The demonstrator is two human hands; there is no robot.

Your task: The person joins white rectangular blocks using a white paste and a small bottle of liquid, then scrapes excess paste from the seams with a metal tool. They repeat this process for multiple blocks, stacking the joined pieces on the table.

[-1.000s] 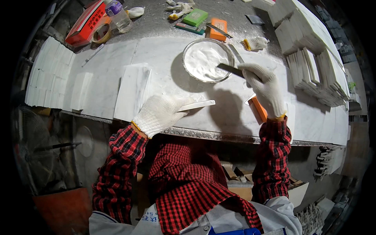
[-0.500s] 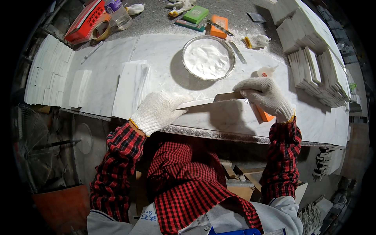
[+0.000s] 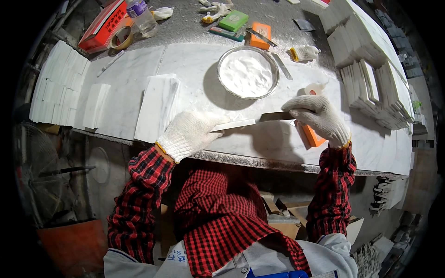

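My left hand (image 3: pixel 185 134), in a white knitted glove, is closed on one end of a narrow white stone strip (image 3: pixel 239 123). The strip's other end points right, over the table's near side. Opposite it, my gloved right hand (image 3: pixel 319 116) grips a flat, dark metal blade (image 3: pixel 272 116); the fingers hide its near end. A narrow gap parts the blade from the strip. Beneath and beside the right hand lies an orange box (image 3: pixel 313 135). Beyond both hands stands a round metal bowl (image 3: pixel 220 81) filled with white paste (image 3: pixel 245 72).
Stacked white tiles stand at left (image 3: pixel 58 85) and right (image 3: pixel 357 37). A white slab (image 3: pixel 155 106) lies by my left hand. Toward the back are a red box (image 3: pixel 99 28), a tape roll (image 3: pixel 122 38), a bottle (image 3: pixel 143 18) and a green box (image 3: pixel 233 20). A metal strip (image 3: pixel 282 67) lies beside the bowl.
The blade, which met the strip's right end before, has come away from it. My right hand has shifted slightly to the right. Both grips look the same.
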